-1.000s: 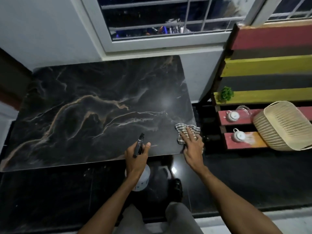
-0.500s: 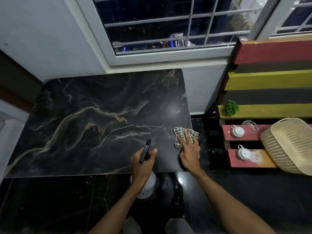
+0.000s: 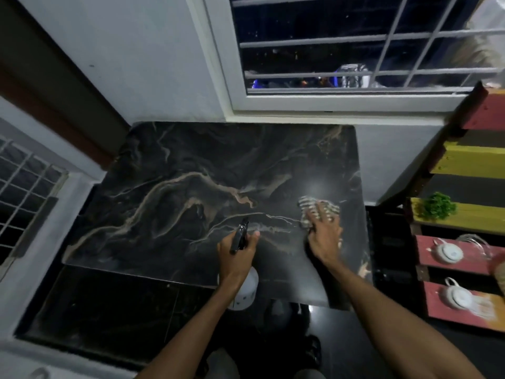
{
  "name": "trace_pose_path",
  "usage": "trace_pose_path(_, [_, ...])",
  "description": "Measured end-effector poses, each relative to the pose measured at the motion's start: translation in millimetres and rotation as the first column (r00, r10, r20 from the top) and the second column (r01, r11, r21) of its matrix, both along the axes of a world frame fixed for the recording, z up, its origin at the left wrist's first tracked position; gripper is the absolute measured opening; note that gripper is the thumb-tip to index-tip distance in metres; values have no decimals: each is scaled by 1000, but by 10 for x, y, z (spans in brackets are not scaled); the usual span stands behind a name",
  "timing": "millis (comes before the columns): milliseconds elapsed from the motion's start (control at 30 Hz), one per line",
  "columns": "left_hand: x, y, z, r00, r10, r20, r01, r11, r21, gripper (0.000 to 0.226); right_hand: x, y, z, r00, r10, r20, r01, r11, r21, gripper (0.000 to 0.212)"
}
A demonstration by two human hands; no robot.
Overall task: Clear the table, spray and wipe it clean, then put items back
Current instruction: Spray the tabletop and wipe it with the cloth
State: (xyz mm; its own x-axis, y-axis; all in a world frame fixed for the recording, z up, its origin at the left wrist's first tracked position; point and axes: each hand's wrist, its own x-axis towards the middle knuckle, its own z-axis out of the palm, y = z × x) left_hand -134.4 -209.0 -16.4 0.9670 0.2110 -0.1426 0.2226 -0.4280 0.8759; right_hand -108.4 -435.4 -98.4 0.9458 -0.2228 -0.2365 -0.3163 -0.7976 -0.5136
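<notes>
No text, number, brand or sign can be read anywhere in the frame. At lower centre, the white body of the spray bottle (image 3: 244, 292) carries a few small dark marks, too blurred to make out. At the right edge, the upper teapot (image 3: 448, 252) and the lower teapot (image 3: 455, 296) show faint blue marks on their white tops that cannot be read as lettering.

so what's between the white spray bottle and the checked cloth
Head view: only bare dark marble tabletop lies between white spray bottle and checked cloth.
</notes>
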Motion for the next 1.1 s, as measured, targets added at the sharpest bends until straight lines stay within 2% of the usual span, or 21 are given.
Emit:
trace_pose_path(33, [50,142,-22,1000,22,-8,-22,999,-24,40,106,170,35,998,-65,-18,65,998,-15,74])
trace_pose_path(67, [97,265,-33,999,37,-10,-38,998,-40,40,143,384,38,999,-51,8,52,998,-31,76])
trace_pose_path(167, [258,664,-39,997,80,-22,-81,995,-54,40,70,1069,-67,941,321,109,-315,947,-71,81])
trace_pose_path(200, [330,825,-34,995,92,-29,-94,994,-54,40,151,1184,-78,906,402,133,-395,916,-73,80])
trace_pose_path(233, [408,997,-36,995,100,-28,-101,994,-51,40,325,1269,-74,906,397,146,-390,918,-74,79])
trace_pose_path(300, [571,1389,-65,994,106,-19,-107,993,-57,39,763,1434,-31,985,156,68,-152,987,-60,75])
trace_pose_path(333, [642,1572,-75,994,112,-11,-112,992,-59,39,931,1569,3,1000,4,25,-2,999,-53,73])
trace_pose_path(367, [716,1773,-89,993,118,-2,-118,992,-50,38,1038,1823,31,997,-76,5,76,996,-56,73])
trace_pose_path(400, [775,1973,-110,993,121,7,-121,992,-34,38,1083,2157,15,998,-49,26,51,997,-65,74])
trace_pose_path(433, [848,2195,-113,992,125,16,-124,992,-16,38,1106,2575,-23,995,71,64,-66,995,-75,75])
trace_pose_path(500, [1005,2601,-88,991,133,24,-133,991,3,38,1137,3257,-113,920,378,105,-369,925,-93,77])
trace_pose_path(533, [1091,2805,-77,990,142,21,-142,990,-1,38,1264,3466,-122,874,470,126,-462,883,-84,79])
trace_pose_path(600, [1254,3243,-69,985,170,29,-170,985,-16,38,1727,3733,-86,886,450,108,-442,892,-90,79])
trace_pose_path(667, [1353,3626,-50,980,195,41,-195,981,-19,38,2014,3967,-5,970,242,16,-240,967,-81,80])
trace_pose_path(700, [1388,3768,-40,979,202,42,-202,979,-11,38,2006,4118,13,978,207,8,-206,975,-88,81])
trace_pose_path(767, [1469,4076,-31,975,220,43,-220,975,-2,38,1798,4572,-17,920,391,32,-386,916,-109,84])
trace_pose_path(833, [1546,4321,-14,968,247,41,-246,969,-29,38,1683,4819,-88,774,631,58,-624,775,-104,83])
trace_pose_path(867, [1580,4416,-4,964,265,33,-264,963,-53,40,1831,4869,-64,741,667,78,-661,745,-89,83])
trace_pose_path(1000, [1657,4844,-33,948,316,36,-313,947,-76,50,2596,5413,68,906,423,15,-418,901,-114,77])
trace_pose_path(1033, [1647,4936,-46,944,328,33,-325,943,-69,48,2571,5637,64,888,460,20,-455,883,-114,78])
trace_pose_path(1100, [1611,5120,-35,931,363,30,-361,931,-57,43,2295,6063,-13,750,660,38,-653,749,-117,81])
